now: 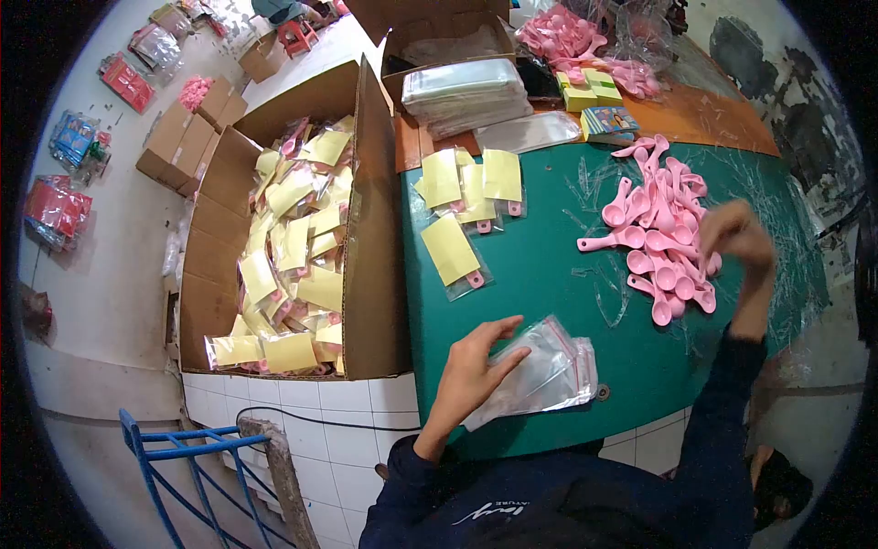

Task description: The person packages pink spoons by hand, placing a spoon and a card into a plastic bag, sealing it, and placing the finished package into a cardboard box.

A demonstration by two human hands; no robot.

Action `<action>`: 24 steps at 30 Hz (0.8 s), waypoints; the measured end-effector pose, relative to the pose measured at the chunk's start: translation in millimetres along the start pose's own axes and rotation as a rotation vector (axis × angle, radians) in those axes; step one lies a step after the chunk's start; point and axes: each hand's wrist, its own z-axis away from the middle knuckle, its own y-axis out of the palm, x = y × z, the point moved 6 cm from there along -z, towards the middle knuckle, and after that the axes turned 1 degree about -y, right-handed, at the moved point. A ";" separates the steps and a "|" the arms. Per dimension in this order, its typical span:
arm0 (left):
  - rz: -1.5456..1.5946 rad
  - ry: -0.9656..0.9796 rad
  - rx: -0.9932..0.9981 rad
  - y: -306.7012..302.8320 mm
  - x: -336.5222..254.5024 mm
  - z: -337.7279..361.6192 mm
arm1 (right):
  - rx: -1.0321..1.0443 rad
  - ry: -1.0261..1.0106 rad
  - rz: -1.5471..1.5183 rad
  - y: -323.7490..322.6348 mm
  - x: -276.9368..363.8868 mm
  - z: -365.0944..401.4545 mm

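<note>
One cardboard box (377,229) adjoins the green worktop's (540,265) left edge. Rightward, the blurred right hand (737,236), grip unclear, partly hides one uncountable heap of pink spoons (663,224). At least four yellow-carded packets (449,249) lie leftward. The left hand (474,368), thumb and fingers apart, is at one bag pile (549,368), near edge.

Two hands (473,373), perhaps five tabletop packets (450,249)

Even, fairly bright light fills the middle, with soft shading inside the cardboard box (373,238) at 10 o'clock. Glare whitens the plastic bags (465,84) near 12 o'clock. The right hand (737,240), toward 3 o'clock, is motion-blurred; fisheye distortion bows the edges into black corners.
</note>
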 end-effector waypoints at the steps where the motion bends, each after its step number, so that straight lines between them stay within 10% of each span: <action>1: -0.132 0.017 -0.008 0.7 2.8 -0.4 | -0.394 0.252 0.149 -53.6 -44.1 21.9; 6: -0.337 0.009 0.001 10.5 4.8 -10.9 | -0.912 0.428 1.278 -75.0 -76.7 43.0; 8: -0.282 0.014 0.090 20.2 9.2 -16.4 | -0.809 0.068 0.583 2.9 -63.5 -5.5; 11: -0.169 0.025 0.187 27.3 12.0 -23.4 | -0.248 0.067 0.834 98.2 -36.6 -65.6; 15: 0.029 -0.019 0.215 26.5 16.8 -23.7 | -0.350 0.054 1.200 122.1 -66.4 -80.7; 24: 0.180 -0.004 0.208 18.7 20.6 -22.8 | -0.520 0.098 0.460 82.6 -37.0 -57.5</action>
